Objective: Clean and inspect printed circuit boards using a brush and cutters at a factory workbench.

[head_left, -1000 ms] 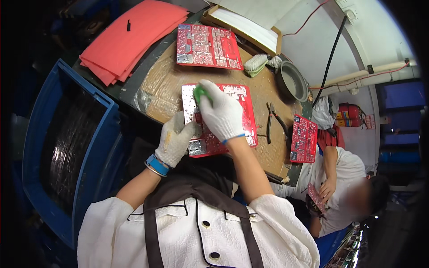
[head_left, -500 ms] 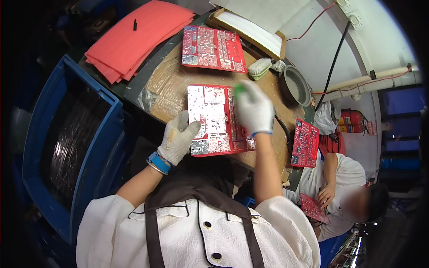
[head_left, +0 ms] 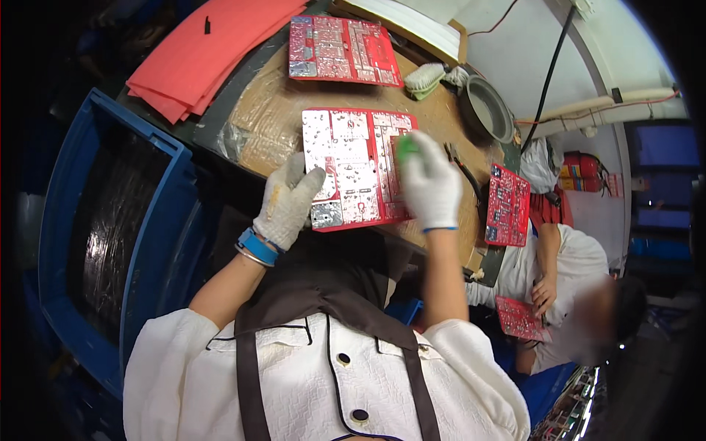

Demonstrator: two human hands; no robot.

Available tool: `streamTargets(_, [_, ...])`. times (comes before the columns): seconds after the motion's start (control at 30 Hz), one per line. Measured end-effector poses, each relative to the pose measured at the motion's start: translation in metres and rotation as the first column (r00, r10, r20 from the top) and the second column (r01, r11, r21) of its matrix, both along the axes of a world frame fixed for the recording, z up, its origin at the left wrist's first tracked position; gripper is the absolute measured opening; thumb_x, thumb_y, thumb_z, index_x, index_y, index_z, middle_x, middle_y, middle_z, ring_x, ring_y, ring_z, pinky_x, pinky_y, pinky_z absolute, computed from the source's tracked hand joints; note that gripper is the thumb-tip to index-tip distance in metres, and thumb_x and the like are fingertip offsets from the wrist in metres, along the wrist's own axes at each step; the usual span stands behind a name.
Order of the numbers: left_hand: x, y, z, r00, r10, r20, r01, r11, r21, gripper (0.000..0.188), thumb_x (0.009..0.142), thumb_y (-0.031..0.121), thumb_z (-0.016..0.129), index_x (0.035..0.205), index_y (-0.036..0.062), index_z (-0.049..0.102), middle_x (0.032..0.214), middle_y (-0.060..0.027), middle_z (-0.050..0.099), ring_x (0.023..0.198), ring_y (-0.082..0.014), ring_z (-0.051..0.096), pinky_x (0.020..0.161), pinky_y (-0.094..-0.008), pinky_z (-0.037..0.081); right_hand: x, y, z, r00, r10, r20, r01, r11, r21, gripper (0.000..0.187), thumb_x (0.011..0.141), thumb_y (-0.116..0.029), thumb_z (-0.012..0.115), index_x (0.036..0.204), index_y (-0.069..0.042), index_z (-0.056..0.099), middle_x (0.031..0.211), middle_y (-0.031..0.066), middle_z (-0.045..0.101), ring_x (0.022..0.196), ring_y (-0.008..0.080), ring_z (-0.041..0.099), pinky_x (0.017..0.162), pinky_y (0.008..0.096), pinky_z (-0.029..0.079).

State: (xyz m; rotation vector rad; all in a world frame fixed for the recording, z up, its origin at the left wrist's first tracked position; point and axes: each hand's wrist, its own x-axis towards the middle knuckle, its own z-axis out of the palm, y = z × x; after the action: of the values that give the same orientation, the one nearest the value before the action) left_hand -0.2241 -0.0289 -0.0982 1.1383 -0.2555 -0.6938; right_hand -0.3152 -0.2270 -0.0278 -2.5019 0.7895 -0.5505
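A red printed circuit board (head_left: 354,165) with shiny silver solder areas lies in front of me at the table's near edge. At its left edge, my gloved left hand (head_left: 288,200) grips it, thumb on top and the other fingers partly hidden. Over the board's right side is my gloved right hand (head_left: 432,184), closed on a small green thing (head_left: 407,148). Motion blur and the fingers hide what kind of thing that is. A second red circuit board (head_left: 342,50) lies farther back, solder side up.
A scrubbing brush (head_left: 424,79) and a grey round pan (head_left: 487,110) sit at the back right. Pliers (head_left: 463,170) lie near another red board (head_left: 507,206). Pink foam sheets (head_left: 213,51) are back left, a blue bin (head_left: 158,220) left. A co-worker's hand (head_left: 544,294) is at right.
My right hand has moved nearer and slightly right across the board with the green thing. The left hand keeps its hold. The whole view has shifted a little.
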Motion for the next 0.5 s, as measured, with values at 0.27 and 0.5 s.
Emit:
streamTargets(0.27, [0.006, -0.012, 0.01, 1.0, -0.021, -0.023, 0.021, 1.0, 0.009, 0.03, 0.1, 0.007, 0.061, 0.126, -0.009, 0.06, 0.116, -0.0145, 0.071, 0.103, -0.0168, 0.067, 0.09, -0.0319, 0.055, 0.015, -0.019, 0.007, 0.999, -0.04, -0.016, 0.038, 0.992, -0.124, 0.026, 0.099, -0.018, 0.059, 0.12, -0.009, 0.072, 0.106, 0.0214, 0.073, 0.095, 0.0375, 0.074, 0.082, 0.0429, 0.059])
streamTargets(0.5, [0.006, -0.009, -0.001, 1.0, 0.027, -0.015, -0.027, 1.0, 0.0, 0.031, 0.101, 0.01, 0.061, 0.126, -0.0089, 0.061, 0.116, -0.0146, 0.072, 0.099, -0.0162, 0.068, 0.086, -0.0309, 0.056, -0.02, 0.014, -0.006, 0.997, 0.068, 0.042, -0.065, 0.996, -0.063, 0.031, 0.096, -0.013, 0.063, 0.126, -0.01, 0.072, 0.115, 0.0207, 0.074, 0.108, 0.0356, 0.073, 0.095, 0.0399, 0.057])
